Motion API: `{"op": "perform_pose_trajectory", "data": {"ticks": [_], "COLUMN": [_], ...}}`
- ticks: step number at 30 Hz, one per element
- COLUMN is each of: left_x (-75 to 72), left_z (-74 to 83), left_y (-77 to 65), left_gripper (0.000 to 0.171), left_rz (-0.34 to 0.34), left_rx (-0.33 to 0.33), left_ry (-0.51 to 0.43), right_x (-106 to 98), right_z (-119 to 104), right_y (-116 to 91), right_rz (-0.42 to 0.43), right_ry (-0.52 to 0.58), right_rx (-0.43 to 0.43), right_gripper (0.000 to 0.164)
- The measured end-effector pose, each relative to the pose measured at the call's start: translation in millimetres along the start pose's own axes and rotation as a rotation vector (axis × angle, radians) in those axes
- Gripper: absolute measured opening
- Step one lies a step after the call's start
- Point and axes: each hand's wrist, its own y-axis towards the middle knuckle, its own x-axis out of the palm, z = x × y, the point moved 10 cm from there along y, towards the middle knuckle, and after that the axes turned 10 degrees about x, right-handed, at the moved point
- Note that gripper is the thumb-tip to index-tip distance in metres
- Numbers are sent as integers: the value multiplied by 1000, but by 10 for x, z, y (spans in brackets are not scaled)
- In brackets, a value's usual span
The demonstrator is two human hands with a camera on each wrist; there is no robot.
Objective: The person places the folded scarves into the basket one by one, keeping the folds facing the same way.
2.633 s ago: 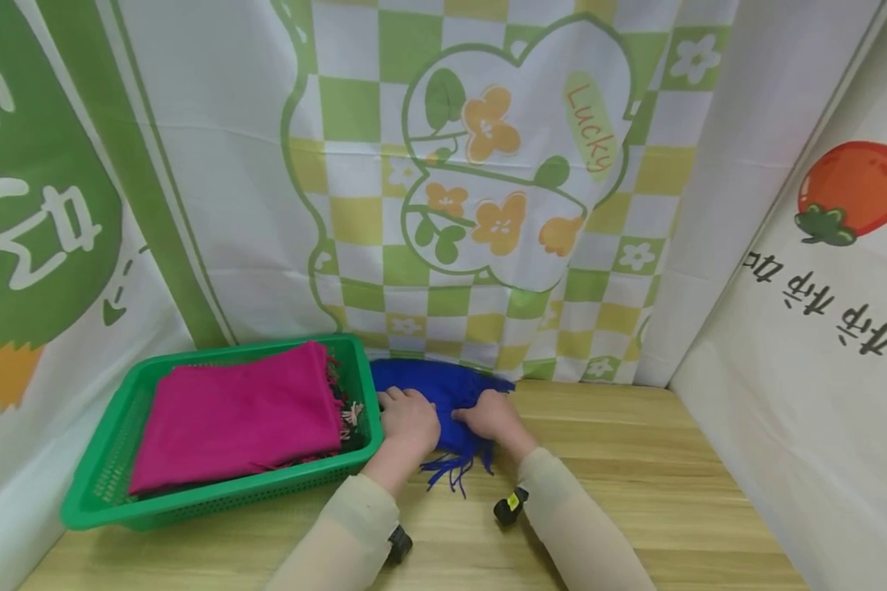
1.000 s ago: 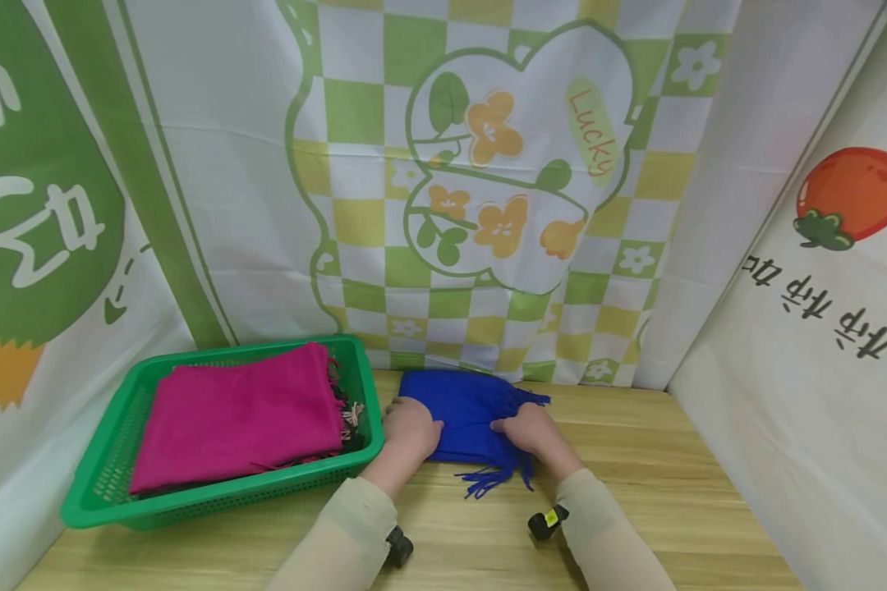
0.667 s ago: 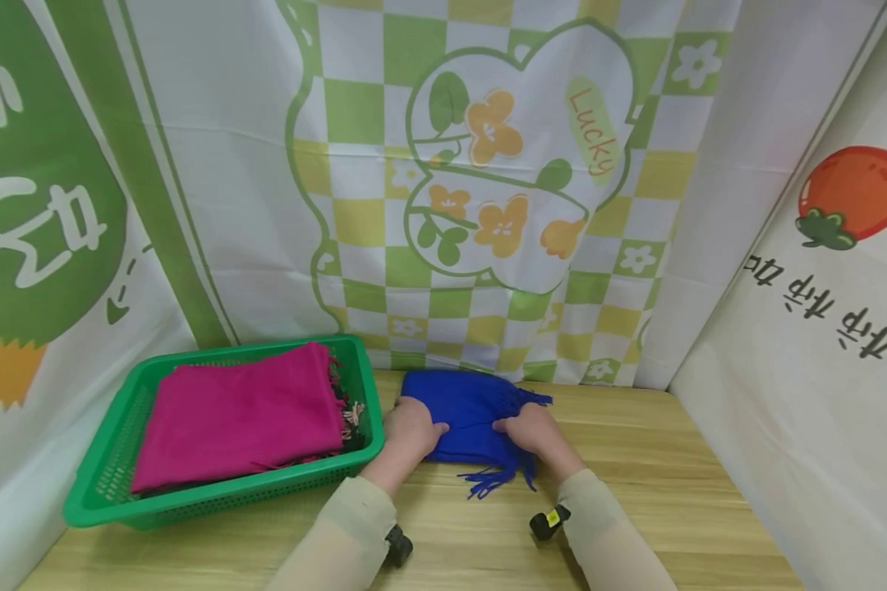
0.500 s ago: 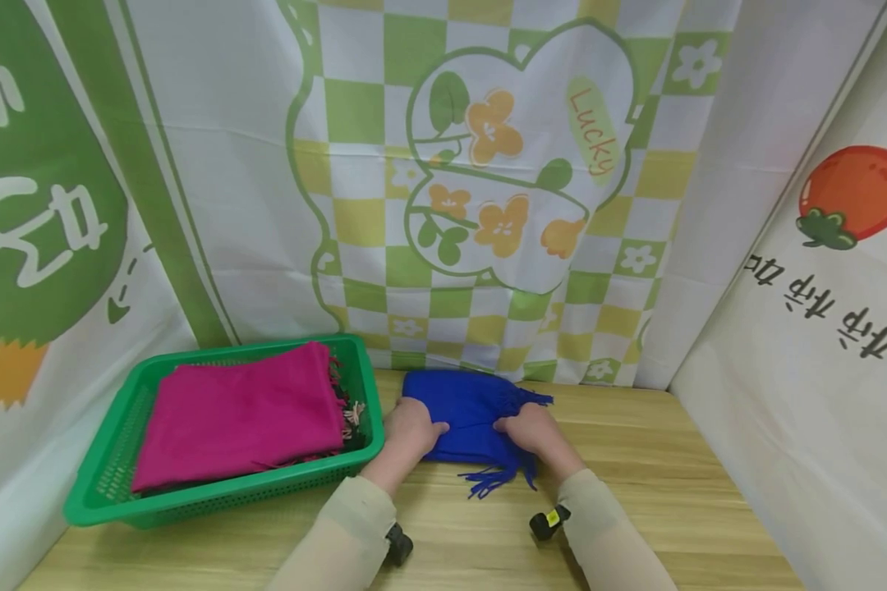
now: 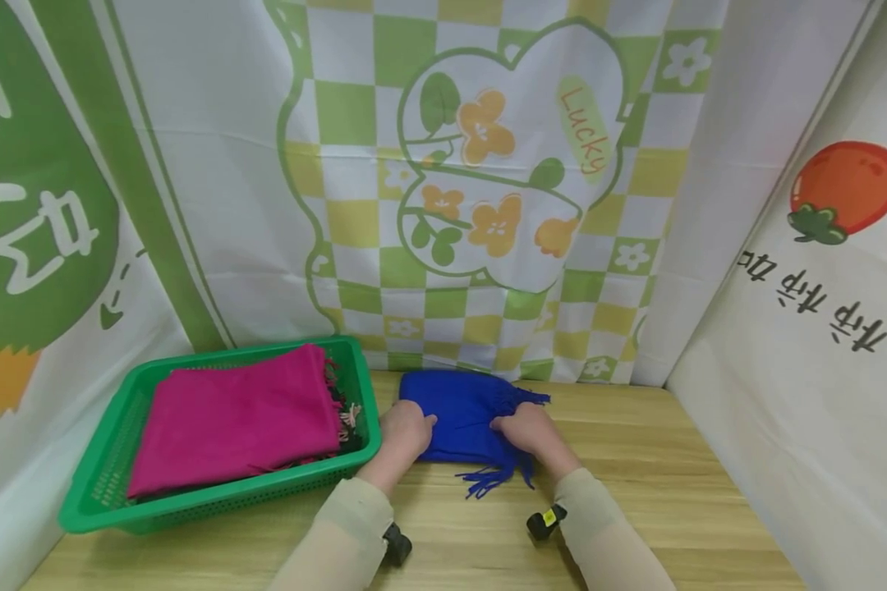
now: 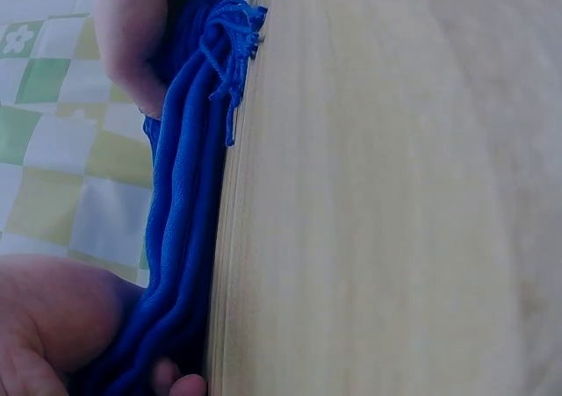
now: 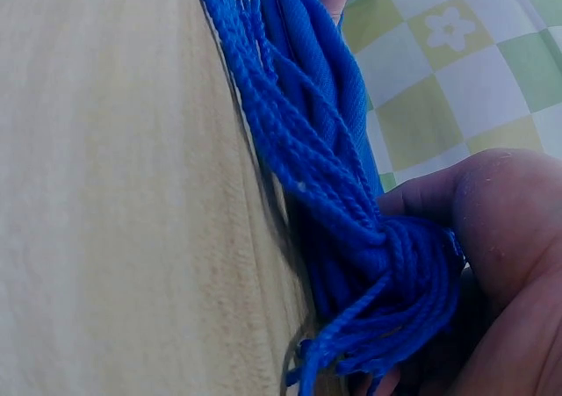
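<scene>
A folded blue scarf (image 5: 461, 414) with fringed ends lies on the wooden table, right of the basket. My left hand (image 5: 406, 428) grips its left end. In the left wrist view the thumb side of that hand (image 6: 61, 321) is above the layered folds, and fingertips (image 6: 180, 380) show beneath them. My right hand (image 5: 530, 428) grips the fringed right end, thumb on top; in the right wrist view the fringe (image 7: 386, 273) hangs over beside this hand (image 7: 509, 247), whose other fingers are mostly hidden under the cloth.
At the left stands a green plastic basket (image 5: 229, 497) holding a folded magenta scarf (image 5: 236, 419), with other fringes poking out beneath it. A checkered curtain (image 5: 488, 328) closes off the back, and a white printed sheet (image 5: 806, 394) the right side. Wooden tabletop (image 5: 636, 492) extends to the right.
Since the earliest frame, the blue scarf has come rightward and nearer, away from the basket, both hands with it. Over the last half second, scarf and hands hardly move; the left thumb shifts slightly.
</scene>
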Motion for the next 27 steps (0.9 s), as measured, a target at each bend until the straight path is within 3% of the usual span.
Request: {"op": "perform_pose_trajectory", "data": {"ticks": [4, 8, 11, 14, 19, 27], "left_x": [4, -1, -9, -24, -47, -60], "left_z": [-7, -8, -8, 1, 9, -3], "left_y": [10, 10, 8, -2, -12, -2], "left_gripper": [54, 71, 76, 74, 69, 66], "left_rz": [-1, 4, 13, 31, 70, 124], "left_rx": [-2, -5, -10, -10, -4, 1], "left_ry": [21, 33, 23, 7, -2, -81], "right_x": [-152, -235, -224, -101, 8, -188], "right_z": [-179, -297, -302, -190, -114, -313], "right_y": [-242, -421, -408, -218, -79, -371], "right_rz": [0, -17, -7, 24, 62, 98], "right_ry": [19, 47, 34, -25, -51, 28], "right_rx": [7, 22, 17, -14, -20, -21], "right_gripper": [52, 48, 50, 56, 59, 62]}}
